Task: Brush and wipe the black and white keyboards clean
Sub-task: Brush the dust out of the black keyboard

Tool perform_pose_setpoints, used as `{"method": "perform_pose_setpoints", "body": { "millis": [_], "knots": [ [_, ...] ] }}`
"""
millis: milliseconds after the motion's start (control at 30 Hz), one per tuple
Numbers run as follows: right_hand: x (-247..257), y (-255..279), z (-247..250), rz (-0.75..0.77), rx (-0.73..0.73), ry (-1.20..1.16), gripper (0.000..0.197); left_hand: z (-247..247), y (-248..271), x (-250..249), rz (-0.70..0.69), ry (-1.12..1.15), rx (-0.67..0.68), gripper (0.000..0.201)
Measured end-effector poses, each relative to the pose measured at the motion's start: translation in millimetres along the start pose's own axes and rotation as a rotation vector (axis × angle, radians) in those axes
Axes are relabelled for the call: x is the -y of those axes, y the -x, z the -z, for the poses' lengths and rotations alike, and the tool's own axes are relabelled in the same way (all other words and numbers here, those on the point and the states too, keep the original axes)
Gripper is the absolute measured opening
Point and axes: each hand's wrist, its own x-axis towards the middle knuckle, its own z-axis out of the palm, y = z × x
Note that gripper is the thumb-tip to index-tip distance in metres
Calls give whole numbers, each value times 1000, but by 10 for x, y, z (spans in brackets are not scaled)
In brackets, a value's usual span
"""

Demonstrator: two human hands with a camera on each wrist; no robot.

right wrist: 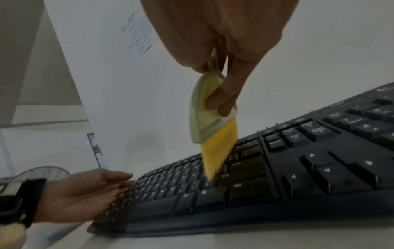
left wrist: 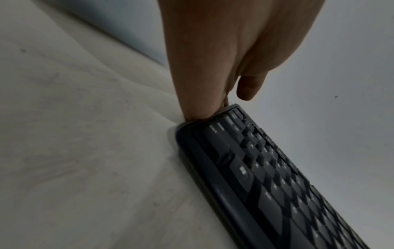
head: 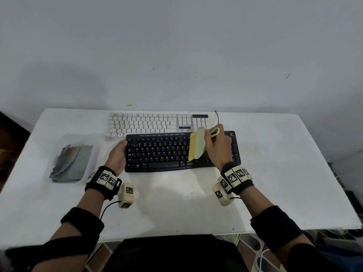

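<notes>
The black keyboard (head: pixel 161 152) lies in the middle of the white table (head: pixel 275 173), with the white keyboard (head: pixel 145 123) right behind it. My right hand (head: pixel 213 141) grips a pale green brush (head: pixel 198 144) by its looped handle. In the right wrist view the brush's (right wrist: pixel 210 114) yellow bristles touch the black keyboard's (right wrist: pixel 277 185) keys near the Enter column. My left hand (head: pixel 120 149) rests against the left end of this keyboard. In the left wrist view its fingers (left wrist: pixel 198 111) lie straight and press the black keyboard's (left wrist: pixel 277 185) edge.
A clear tray (head: pixel 78 138) at the left holds a crumpled grey cloth (head: pixel 70 163). A thin black cable (head: pixel 217 117) runs up from the keyboards towards the wall. The table's front and right parts are bare white surface.
</notes>
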Motion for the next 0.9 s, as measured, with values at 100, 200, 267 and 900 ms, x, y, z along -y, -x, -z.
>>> {"method": "perform_pose_setpoints", "body": {
  "millis": [100,200,267,900],
  "knots": [
    [20,35,-89,-6,3,-7,20,11,-16,11,0,4,1,40],
    [40,90,-124,34,88,-11,19,13,-31,14,-2,6,8,39],
    [35,129,-113,76,168,10,19,26,-53,28,-3,0,-8,40],
    [37,144,-58,109,254,12,17,56,-68,46,-1,-9,-22,42]
  ]
}}
